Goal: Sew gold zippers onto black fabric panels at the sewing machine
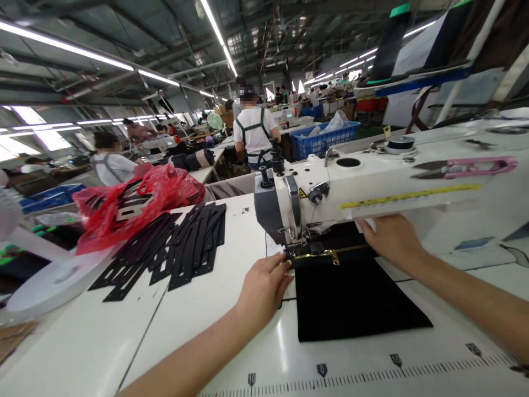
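Note:
Black fabric (351, 303) lies flat under the head of a white sewing machine (372, 179). Along its upper edge runs a gold-toothed zipper (314, 255) with a gold slider (335, 257), close to the presser foot area. My left hand (264, 284) is left of the needle, its curled fingers pressed together on the end of the fabric and zipper. Beneath the machine arm, my right hand (394, 242) rests on the right side of the fabric. Its thumb is stretched out and apart; the other fingers are partly hidden.
Several black strips (198, 242) lie fanned out on the left tabletop beside a red plastic bag (136, 201). A white fan base (61, 281) stands at the left edge. Pink-handled thread snips (467, 167) sit on the machine arm. A blue basket (324, 138) and co-workers are behind.

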Demonstrator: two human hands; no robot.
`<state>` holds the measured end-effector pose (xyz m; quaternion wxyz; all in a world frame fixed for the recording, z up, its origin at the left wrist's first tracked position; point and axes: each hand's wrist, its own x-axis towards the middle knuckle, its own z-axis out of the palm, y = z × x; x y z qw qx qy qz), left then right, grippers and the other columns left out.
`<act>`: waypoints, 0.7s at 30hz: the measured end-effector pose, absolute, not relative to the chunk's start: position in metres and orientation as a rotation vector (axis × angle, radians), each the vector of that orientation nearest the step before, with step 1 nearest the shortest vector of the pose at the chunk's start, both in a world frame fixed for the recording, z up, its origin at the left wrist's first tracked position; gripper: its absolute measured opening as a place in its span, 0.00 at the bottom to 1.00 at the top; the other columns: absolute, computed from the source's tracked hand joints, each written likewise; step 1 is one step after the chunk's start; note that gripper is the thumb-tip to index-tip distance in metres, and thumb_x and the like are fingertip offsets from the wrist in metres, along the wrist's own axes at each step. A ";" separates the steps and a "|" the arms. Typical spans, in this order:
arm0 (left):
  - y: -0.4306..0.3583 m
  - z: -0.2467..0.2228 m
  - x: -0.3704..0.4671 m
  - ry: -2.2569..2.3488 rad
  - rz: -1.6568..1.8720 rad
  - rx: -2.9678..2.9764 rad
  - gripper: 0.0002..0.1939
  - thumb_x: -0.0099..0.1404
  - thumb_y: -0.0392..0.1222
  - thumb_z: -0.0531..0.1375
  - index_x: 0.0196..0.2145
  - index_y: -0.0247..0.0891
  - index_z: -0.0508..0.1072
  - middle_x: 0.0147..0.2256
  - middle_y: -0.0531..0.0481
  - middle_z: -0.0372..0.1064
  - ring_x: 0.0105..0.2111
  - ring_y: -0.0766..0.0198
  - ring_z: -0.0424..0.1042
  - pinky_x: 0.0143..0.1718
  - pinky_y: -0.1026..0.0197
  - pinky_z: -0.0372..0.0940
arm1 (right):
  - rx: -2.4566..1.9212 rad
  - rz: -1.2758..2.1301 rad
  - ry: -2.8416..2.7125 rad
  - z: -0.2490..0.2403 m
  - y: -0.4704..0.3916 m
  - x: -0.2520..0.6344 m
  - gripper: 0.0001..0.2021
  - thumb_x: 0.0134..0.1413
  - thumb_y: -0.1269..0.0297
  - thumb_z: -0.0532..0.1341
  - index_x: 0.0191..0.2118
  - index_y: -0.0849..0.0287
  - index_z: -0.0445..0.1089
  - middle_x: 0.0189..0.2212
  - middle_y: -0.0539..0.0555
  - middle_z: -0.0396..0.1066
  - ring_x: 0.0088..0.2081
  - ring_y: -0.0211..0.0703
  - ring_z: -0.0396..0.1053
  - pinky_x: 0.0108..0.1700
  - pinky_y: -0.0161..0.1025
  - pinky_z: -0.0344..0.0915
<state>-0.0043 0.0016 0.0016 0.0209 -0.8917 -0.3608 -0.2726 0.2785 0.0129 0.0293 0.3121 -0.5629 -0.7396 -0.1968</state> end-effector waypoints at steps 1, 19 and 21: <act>0.006 -0.001 -0.005 -1.084 -0.826 -2.759 0.10 0.65 0.36 0.54 0.42 0.34 0.71 0.45 0.41 0.70 0.44 0.53 0.70 0.45 0.49 0.67 | -1.425 -0.489 -2.022 0.028 0.010 0.268 0.08 0.60 0.65 0.55 0.39 0.62 0.68 0.38 0.54 0.69 0.40 0.42 0.68 0.43 0.45 0.65; 0.016 -0.008 0.005 -0.906 -0.756 -2.697 0.10 0.64 0.33 0.51 0.39 0.30 0.71 0.42 0.37 0.72 0.43 0.53 0.72 0.46 0.51 0.68 | -1.040 -0.157 -2.390 0.003 0.004 0.196 0.17 0.55 0.77 0.49 0.45 0.62 0.69 0.40 0.61 0.72 0.44 0.50 0.69 0.44 0.49 0.68; 0.016 -0.006 0.005 -0.888 -0.762 -2.688 0.10 0.64 0.33 0.51 0.39 0.30 0.71 0.42 0.37 0.72 0.43 0.54 0.72 0.46 0.52 0.68 | -1.043 -0.157 -2.386 0.003 0.004 0.195 0.17 0.55 0.77 0.48 0.45 0.63 0.69 0.40 0.62 0.72 0.44 0.50 0.69 0.44 0.49 0.68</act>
